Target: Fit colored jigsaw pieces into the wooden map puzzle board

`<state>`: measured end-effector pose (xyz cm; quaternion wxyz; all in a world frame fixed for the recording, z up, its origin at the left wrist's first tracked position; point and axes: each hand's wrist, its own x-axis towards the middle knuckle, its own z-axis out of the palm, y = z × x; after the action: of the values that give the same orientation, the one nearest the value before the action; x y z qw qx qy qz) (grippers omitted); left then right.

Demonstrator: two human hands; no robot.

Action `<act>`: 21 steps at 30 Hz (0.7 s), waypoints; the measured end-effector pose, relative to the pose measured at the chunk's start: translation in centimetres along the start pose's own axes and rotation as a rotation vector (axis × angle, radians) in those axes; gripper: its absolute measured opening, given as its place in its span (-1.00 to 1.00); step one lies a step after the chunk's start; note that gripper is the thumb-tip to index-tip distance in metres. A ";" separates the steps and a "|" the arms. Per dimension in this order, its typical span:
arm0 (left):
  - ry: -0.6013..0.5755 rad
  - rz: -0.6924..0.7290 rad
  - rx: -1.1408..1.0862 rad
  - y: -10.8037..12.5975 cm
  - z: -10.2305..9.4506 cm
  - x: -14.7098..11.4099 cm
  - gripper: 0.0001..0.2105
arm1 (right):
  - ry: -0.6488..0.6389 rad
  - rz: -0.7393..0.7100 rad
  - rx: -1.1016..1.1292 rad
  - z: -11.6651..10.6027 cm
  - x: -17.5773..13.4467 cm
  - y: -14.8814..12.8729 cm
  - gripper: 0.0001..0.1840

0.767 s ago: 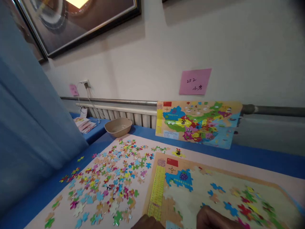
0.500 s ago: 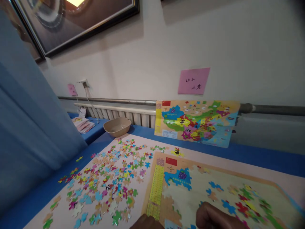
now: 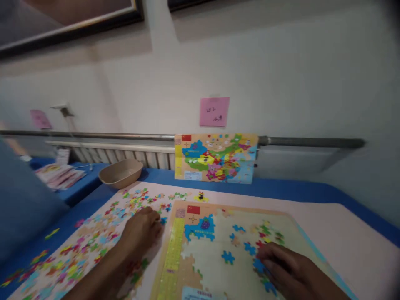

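Dozens of bright loose pieces (image 3: 93, 233) lie beside the half-filled board (image 3: 218, 250). Left hand (image 3: 140, 231), now forward, rests spread on them; right hand (image 3: 287, 266) flat, open.

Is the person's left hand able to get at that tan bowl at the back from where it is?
Probably yes. The left hand rests on the loose puzzle pieces, and the tan bowl sits farther back on the same side with nothing standing between them, though it would take a stretch.
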<state>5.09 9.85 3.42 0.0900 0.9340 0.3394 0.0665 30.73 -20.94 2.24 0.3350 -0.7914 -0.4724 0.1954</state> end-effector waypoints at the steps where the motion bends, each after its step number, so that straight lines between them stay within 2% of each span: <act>1: -0.004 0.003 0.000 -0.1 0.3 0.8 -0.75 | -0.010 0.019 -0.005 -0.2 -0.2 -0.4 -0.63; 4: -0.018 -0.005 0.007 -0.4 1.5 1.8 -0.78 | -0.039 0.043 -0.020 -0.4 -0.4 -1.4 -0.66; 8: -0.043 -0.012 -0.003 -0.6 2.2 1.5 -0.74 | -0.073 0.032 -0.070 -0.2 -0.2 -1.8 -0.69; 16: -0.040 -0.071 -0.044 -0.6 2.6 1.8 -0.78 | -0.058 0.030 -0.131 0.3 -0.5 -2.9 -0.77; 21: -0.010 -0.093 -0.041 -0.1 2.5 1.6 -0.84 | -0.108 0.020 -0.142 1.0 -0.4 -2.6 -0.84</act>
<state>6.68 10.66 1.07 0.1137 0.9154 0.3806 0.0646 28.34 -20.15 3.39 0.2500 -0.8063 -0.4944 0.2072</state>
